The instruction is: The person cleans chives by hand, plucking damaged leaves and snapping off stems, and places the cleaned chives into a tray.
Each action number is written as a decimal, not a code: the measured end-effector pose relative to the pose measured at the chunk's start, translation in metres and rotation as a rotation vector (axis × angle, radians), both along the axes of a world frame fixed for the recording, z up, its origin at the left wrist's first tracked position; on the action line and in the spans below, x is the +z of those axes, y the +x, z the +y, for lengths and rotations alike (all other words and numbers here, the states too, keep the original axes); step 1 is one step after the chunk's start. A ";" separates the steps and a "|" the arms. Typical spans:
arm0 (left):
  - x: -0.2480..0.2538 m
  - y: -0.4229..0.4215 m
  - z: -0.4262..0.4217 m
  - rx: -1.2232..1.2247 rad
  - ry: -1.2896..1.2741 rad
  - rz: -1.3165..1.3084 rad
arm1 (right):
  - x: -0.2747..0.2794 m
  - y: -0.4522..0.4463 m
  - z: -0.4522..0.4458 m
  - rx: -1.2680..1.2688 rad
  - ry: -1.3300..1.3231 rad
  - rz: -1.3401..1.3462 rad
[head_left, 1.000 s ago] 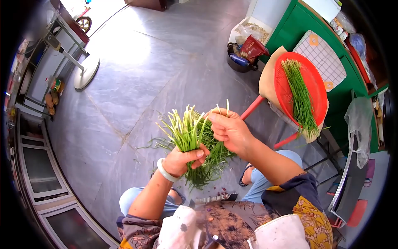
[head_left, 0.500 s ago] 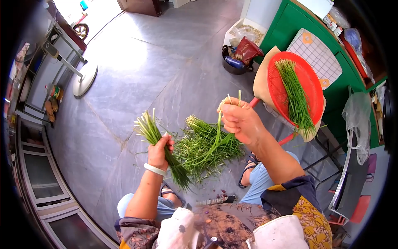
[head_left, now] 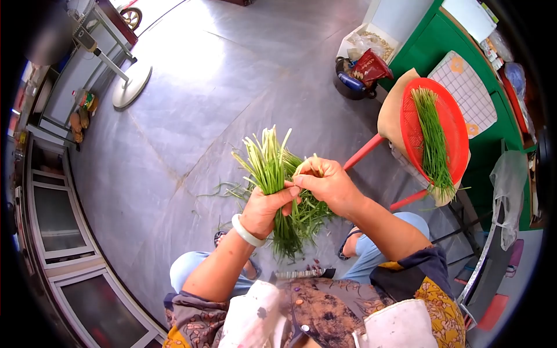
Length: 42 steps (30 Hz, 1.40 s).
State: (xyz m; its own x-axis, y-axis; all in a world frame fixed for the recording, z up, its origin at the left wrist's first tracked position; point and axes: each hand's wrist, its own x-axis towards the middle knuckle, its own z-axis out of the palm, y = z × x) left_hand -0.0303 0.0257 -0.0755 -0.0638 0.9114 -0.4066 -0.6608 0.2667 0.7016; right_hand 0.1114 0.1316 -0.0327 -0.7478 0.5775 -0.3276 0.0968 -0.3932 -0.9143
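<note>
My left hand is wrapped around an upright bunch of green chives, pale cut ends up and dark leaves hanging below the fist. Close against it, my right hand is closed in a pinch on a few chive stalks, whose pale tips stick up above the fingers. The fingertips of both hands meet at the side of the bunch. Behind and below the hands lies a loose heap of chives on the floor, partly hidden by them.
A shallow red plastic basket holding more chives rests on a stool with red legs at right. Beyond it are a green cabinet and a black pot with packets. A white fan base stands at far left.
My left hand has moved right and turned the bunch more upright. My right hand has come down and left from above the heap to meet it. The view has shifted slightly.
</note>
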 end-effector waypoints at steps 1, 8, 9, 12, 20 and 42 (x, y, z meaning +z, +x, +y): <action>0.000 -0.003 -0.001 -0.009 -0.008 0.006 | 0.001 -0.003 0.000 0.005 -0.016 0.002; 0.006 -0.013 -0.006 -0.029 -0.024 0.008 | -0.013 -0.001 0.032 -0.259 -0.160 0.072; 0.006 -0.014 -0.007 -0.024 -0.025 -0.010 | -0.012 -0.002 0.030 -0.185 0.007 -0.011; 0.001 -0.016 -0.008 -0.013 -0.030 -0.052 | -0.021 -0.004 0.017 0.032 0.438 -0.106; 0.003 -0.014 -0.002 0.000 -0.089 -0.050 | -0.023 0.002 0.011 0.221 0.301 -0.208; -0.002 -0.006 0.002 -0.273 -0.020 -0.070 | -0.016 0.020 0.068 -0.648 -0.133 0.312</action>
State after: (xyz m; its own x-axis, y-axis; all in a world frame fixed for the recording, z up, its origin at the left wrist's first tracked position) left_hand -0.0366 0.0278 -0.0778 0.2116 0.8829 -0.4192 -0.6094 0.4546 0.6496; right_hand 0.1312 0.2000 -0.0487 -0.3391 0.9060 -0.2533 -0.4501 -0.3927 -0.8020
